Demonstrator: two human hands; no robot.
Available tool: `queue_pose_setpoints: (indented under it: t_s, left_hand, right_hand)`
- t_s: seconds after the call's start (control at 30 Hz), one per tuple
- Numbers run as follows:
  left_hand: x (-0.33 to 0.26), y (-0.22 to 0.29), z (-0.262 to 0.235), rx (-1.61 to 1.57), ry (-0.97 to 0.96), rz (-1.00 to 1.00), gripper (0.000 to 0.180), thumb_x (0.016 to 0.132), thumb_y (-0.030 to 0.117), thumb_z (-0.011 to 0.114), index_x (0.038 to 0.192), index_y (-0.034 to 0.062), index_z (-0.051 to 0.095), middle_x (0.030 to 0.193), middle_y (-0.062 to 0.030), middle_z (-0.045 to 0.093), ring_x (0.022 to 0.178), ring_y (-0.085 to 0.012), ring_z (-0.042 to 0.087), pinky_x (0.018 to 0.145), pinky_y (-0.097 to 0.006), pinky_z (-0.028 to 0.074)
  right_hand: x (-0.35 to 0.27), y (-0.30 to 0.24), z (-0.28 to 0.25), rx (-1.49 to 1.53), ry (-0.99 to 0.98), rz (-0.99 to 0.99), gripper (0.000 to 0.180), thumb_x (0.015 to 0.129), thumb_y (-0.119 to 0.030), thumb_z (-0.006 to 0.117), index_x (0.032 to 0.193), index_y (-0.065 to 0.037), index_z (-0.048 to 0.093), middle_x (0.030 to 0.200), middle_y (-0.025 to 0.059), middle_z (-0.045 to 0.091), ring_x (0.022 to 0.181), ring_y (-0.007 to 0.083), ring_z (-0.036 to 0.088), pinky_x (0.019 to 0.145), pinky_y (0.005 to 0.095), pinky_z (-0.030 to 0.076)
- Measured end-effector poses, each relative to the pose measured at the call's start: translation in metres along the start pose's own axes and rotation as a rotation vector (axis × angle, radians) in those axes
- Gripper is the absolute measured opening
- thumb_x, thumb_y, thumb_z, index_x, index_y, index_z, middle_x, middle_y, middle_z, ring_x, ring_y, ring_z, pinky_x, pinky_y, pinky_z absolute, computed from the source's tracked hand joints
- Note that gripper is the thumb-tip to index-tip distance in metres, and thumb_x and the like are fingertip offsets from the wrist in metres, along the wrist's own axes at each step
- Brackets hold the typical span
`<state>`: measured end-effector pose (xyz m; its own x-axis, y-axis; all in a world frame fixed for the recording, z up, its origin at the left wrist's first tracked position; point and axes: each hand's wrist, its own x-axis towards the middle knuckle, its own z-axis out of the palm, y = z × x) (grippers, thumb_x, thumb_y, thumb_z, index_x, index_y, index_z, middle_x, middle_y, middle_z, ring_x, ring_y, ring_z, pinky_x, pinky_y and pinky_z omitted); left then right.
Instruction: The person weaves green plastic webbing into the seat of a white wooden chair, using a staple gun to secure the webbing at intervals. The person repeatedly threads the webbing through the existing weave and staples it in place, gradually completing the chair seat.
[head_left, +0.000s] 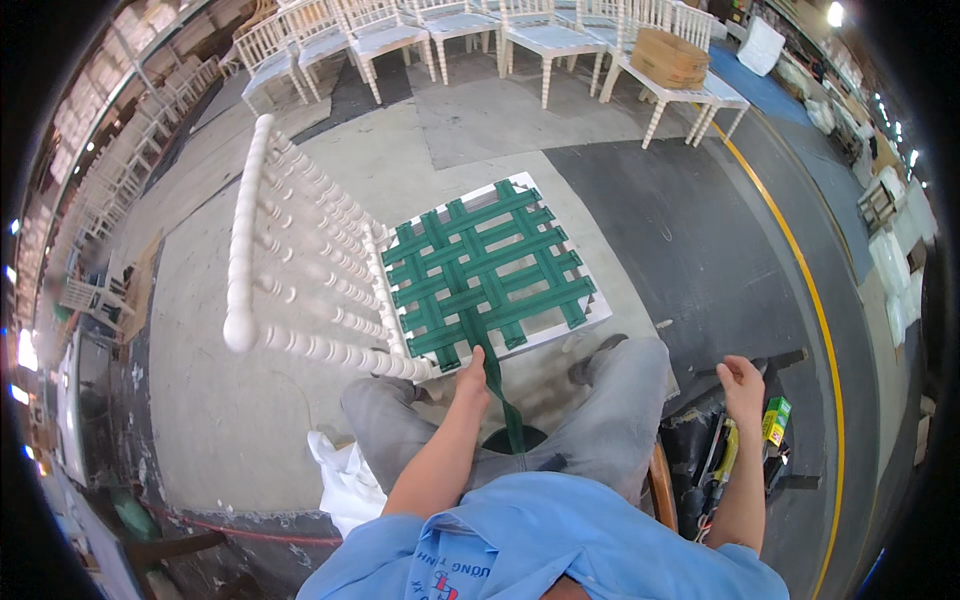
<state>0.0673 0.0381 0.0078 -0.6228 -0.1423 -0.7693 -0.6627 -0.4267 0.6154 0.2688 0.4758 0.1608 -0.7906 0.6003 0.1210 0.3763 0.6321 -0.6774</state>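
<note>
In front of me stands a white chair (243,240) with a bead-turned spindle back on its left side. Green webbing straps (490,262) are woven across its seat frame, with gaps between several of them. My left hand (473,376) grips one strap at the seat's near edge. The loose end of that strap (508,412) hangs down between my knees. Out to the right, my right hand (741,390) is raised near a dark tool stand, its fingers loosely bent and apart, with nothing visible in them.
Beside my right forearm are a yellow-handled tool (728,452) and a green and yellow box (775,420). White plastic (345,485) lies by my left leg. White chairs (390,38) line the far side, one bearing a cardboard box (668,60). A yellow floor line (800,270) runs at right.
</note>
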Motion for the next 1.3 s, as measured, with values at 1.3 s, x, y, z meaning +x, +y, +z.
queue_pose_setpoints:
  t_s: [1.3]
  left_hand:
    - [-0.006,-0.059,-0.051,0.478,-0.233,0.059,0.038,0.103,0.035,0.063,0.119,0.0021,0.066,0.107,-0.0104,0.074,0.093,-0.0221,0.07,0.082,-0.037,0.055]
  right_hand:
    - [-0.059,-0.094,0.438,-0.43,-1.248,-0.28,0.049,0.095,-0.044,0.067,0.118,-0.001,0.07,0.113,0.0228,0.072,0.102,0.039,0.071,0.082,0.0442,0.056]
